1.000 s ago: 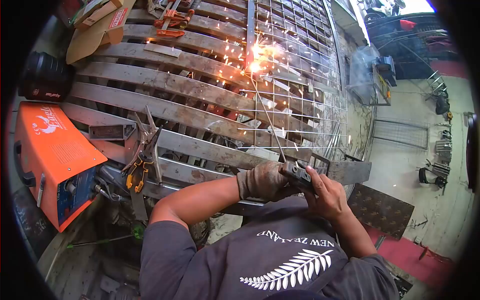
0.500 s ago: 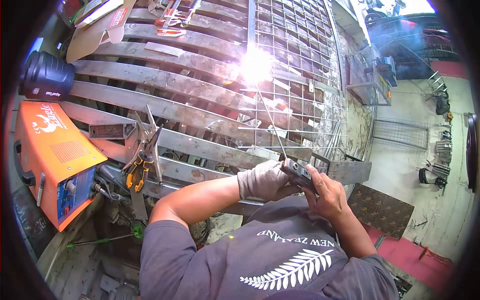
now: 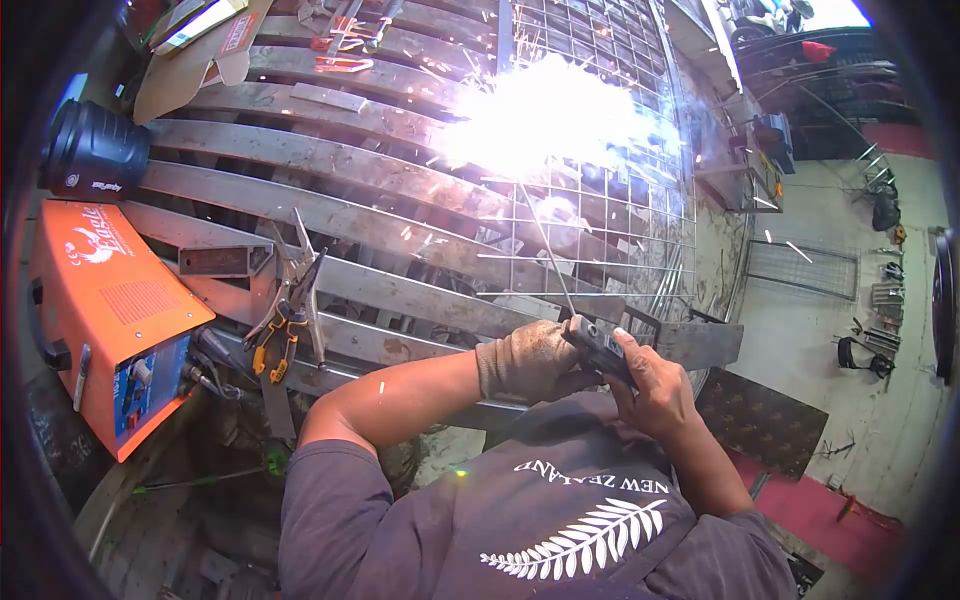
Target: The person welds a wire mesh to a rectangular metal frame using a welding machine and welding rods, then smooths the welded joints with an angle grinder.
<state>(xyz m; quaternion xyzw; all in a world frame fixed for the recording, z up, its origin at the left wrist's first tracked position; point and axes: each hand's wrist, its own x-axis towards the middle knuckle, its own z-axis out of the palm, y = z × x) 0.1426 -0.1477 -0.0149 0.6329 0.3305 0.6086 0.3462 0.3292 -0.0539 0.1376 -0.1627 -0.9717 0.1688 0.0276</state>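
Observation:
My bare right hand point(image 3: 652, 390) is closed around a dark electrode holder point(image 3: 600, 348), thumb along its top. Against the holder's other side, my left hand point(image 3: 530, 362) wears a grey-brown work glove with its fingers curled in; the holder partly hides them. A thin welding rod point(image 3: 548, 245) runs up from the holder's jaw. Its far end vanishes in a large white arc glare point(image 3: 555, 115) over a steel wire mesh panel point(image 3: 640, 215). Sparks fly outward, and the glare hides the metal at the rod's tip.
Slatted steel bench bars point(image 3: 330, 205) lie under the mesh. An orange welding machine point(image 3: 120, 310) stands at left beside a black tub point(image 3: 95, 150). Locking pliers point(image 3: 297, 265) and yellow-black pliers point(image 3: 280, 340) rest nearby. Red-handled tools point(image 3: 345, 45) and a cardboard box point(image 3: 200, 75) sit farther back.
The arc glare has grown much larger and spread rightward, with many sparks now scattering. Both hands and the electrode holder stay in nearly the same place.

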